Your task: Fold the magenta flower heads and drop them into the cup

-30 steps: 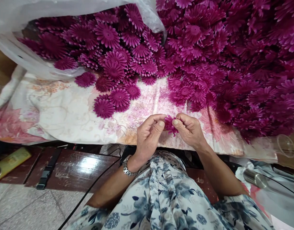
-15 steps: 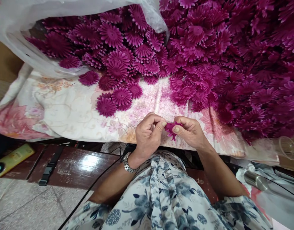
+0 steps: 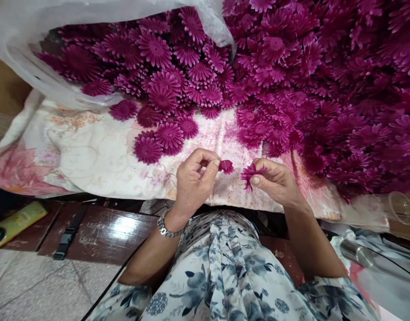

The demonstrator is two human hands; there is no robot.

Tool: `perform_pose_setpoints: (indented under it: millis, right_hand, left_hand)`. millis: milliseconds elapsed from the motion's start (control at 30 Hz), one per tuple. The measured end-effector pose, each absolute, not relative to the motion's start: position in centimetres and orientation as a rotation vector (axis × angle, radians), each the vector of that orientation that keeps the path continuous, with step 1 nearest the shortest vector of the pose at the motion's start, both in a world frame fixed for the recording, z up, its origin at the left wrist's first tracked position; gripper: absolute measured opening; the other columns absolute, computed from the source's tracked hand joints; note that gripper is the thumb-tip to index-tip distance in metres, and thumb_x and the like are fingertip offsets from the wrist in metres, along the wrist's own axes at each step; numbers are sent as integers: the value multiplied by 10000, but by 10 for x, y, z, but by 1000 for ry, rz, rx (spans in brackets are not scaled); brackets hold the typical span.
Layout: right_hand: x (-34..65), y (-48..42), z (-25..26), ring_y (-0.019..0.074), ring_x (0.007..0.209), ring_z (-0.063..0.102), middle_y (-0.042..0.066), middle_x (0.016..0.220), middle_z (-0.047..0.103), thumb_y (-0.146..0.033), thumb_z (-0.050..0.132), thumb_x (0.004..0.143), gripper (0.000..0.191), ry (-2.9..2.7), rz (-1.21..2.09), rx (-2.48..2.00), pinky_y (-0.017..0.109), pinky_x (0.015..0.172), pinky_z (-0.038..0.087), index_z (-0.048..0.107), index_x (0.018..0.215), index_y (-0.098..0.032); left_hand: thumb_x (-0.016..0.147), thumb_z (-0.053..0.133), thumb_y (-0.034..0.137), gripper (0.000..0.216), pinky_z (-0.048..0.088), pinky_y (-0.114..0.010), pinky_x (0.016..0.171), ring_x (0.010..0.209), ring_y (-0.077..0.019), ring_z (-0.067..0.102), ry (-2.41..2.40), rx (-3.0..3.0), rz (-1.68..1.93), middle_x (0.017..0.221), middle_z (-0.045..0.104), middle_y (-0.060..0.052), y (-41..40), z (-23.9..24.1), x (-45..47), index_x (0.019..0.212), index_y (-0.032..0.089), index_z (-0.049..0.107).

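My left hand (image 3: pixel 194 180) pinches a small magenta flower piece (image 3: pixel 226 166) between thumb and forefinger. My right hand (image 3: pixel 275 180) pinches a larger magenta fabric flower (image 3: pixel 250 172) a short way to the right. The two pieces are apart, both held just above the near edge of a floral cloth (image 3: pixel 91 156). A flat stack of round magenta flowers (image 3: pixel 158 140) lies on the cloth just beyond my left hand.
A huge heap of magenta flowers (image 3: pixel 325 80) covers the right and far side. More flowers spill from a clear plastic bag (image 3: pixel 40 84) at the upper left. A dark glossy wooden surface (image 3: pixel 107 232) and a black cable lie below; a metal cylinder (image 3: pixel 355 250) is at the lower right.
My hands held one flower together; now they have drawn apart, the left taking a small piece leftward and the right keeping the larger flower.
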State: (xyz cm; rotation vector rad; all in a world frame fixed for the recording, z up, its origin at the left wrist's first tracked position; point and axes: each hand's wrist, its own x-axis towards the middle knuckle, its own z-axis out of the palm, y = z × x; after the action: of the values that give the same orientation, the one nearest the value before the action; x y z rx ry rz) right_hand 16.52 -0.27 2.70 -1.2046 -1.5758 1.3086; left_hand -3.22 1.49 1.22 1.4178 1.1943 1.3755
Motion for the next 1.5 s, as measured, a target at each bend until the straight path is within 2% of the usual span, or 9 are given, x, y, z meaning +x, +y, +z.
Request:
perform_pose_setpoints:
  millis: [167,467,633,733,867,933,1067,1300,1500]
  right_hand:
    - [162,-2,20,89,617,483,-24,683,530,-364,591,837,193,-1590,1290,-1204,234,576,395,539,779,-188]
    - [153,-4,17,86,665,523,-16,749,564,-249,565,835,70,-1507,1260,-1196,220,621,437,566,873,-190]
    - [149,-6,19,89,696,559,-8,785,594,-253,569,846,97,-1480,1361,-1160,226,656,459,576,924,-196]
    - [150,-5,19,110,768,590,11,851,622,-335,593,838,174,-1438,1389,-1118,249,710,483,583,954,-206]
    - [151,-3,20,145,775,599,41,892,638,-565,615,756,437,-1379,1413,-1085,281,691,498,589,1007,-209]
    - [149,-2,21,132,739,589,27,857,638,-532,691,701,435,-1360,1457,-1121,267,671,492,600,974,-205]
    - [144,-2,21,94,657,574,-20,727,627,-355,744,699,238,-1237,1530,-1140,234,644,480,605,807,-195]
    - [141,-7,15,72,550,482,-42,615,548,-383,658,779,236,-1303,1316,-1229,217,538,394,549,708,-185]
    - [141,-8,12,57,523,411,-55,592,470,-410,610,812,276,-1412,1236,-1283,206,503,330,501,699,-182]
  left_hand:
    - [709,553,87,104,437,-233,585,654,-116,584,1103,1126,1338,762,679,-21,14,5,-25,649,172,548]
    - [670,460,1,274,383,-222,562,637,-101,520,1014,1155,1402,701,575,6,11,-3,-19,678,187,661]
    - [749,574,144,71,379,-238,571,621,-110,500,1024,1363,1133,704,555,5,8,6,-18,763,183,631]
    - [757,580,154,107,375,-246,578,606,-113,487,1063,1486,1164,644,519,11,8,8,-16,654,178,568]
    - [767,570,129,114,382,-243,589,613,-109,494,1114,1628,1258,647,516,11,5,9,-16,664,174,553]
    - [766,575,127,110,385,-240,585,607,-106,497,1103,1678,1267,646,517,13,3,10,-16,667,170,553]
    - [778,569,143,113,395,-238,574,601,-104,506,1064,1607,1221,639,525,14,2,10,-16,668,168,562]
    - [794,586,217,50,420,-231,576,615,-102,516,1073,1462,1142,689,569,8,0,6,-19,795,169,600]
    - [801,595,205,187,464,-251,682,739,-119,557,1102,1677,1238,813,583,-17,-2,11,-22,984,169,601]
